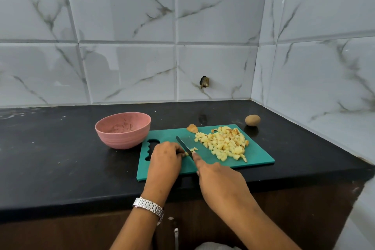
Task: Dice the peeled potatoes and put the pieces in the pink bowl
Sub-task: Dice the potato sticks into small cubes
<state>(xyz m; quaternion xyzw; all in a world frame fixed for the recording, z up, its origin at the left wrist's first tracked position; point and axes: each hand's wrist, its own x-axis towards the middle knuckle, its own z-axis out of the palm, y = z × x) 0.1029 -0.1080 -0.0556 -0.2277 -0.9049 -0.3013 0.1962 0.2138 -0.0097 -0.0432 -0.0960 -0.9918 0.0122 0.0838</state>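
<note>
Left grip (166,156) is curled over a last stub of potato (186,154). The fingertips are tucked back and pin it to the green cutting board (257,158) right against the blade, so the knuckles can guide the edge. Right grip (219,182) is wrapped round the handle of the knife (184,145), which the palm hides. Its forefinger stretches along the spine to steady the cut, and the blade slants up and left from centre frame. Both forearms angle in from the bottom edge, the left one wearing a silver watch (148,207). The diced pieces (225,145) lie heaped on the board's right half, clear of the cutting spot. The pink bowl (122,131) waits on the black bench (60,148) just beside the board's upper left corner with only specks inside, handy for the transfer, I'd say. One unpeeled potato (252,120) rests beyond the board.
</note>
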